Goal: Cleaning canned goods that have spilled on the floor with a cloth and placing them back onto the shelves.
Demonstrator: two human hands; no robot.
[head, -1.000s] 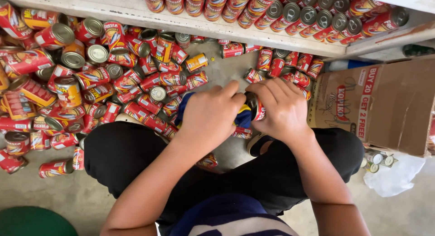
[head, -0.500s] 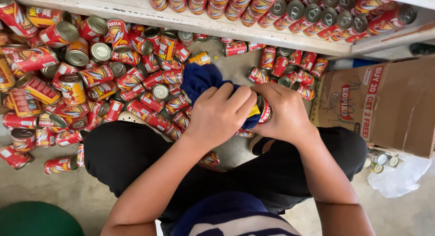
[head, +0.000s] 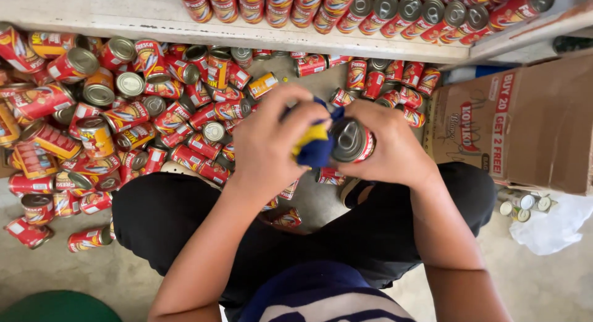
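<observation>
My right hand [head: 389, 143] grips a red-labelled tin can [head: 352, 140] with its silver lid facing me. Bunched in my left hand [head: 272, 143] is a blue and yellow cloth [head: 315, 144], which presses against the can's left side. Both hands are raised above my black-trousered knees. Part of the cloth is hidden behind my left fingers.
Several loose red cans [head: 123, 121] lie heaped on the concrete floor to the left and ahead. A low shelf edge [head: 185, 22] carries rows of stacked cans [head: 383, 10]. A brown cardboard box [head: 525, 124] stands at right, with a white plastic bag [head: 553, 226] and small tins beside it.
Both hands have come up and closer to me with the can. The cloth, spread out half a second ago, is now bunched tight against the can, whose lid now faces me.
</observation>
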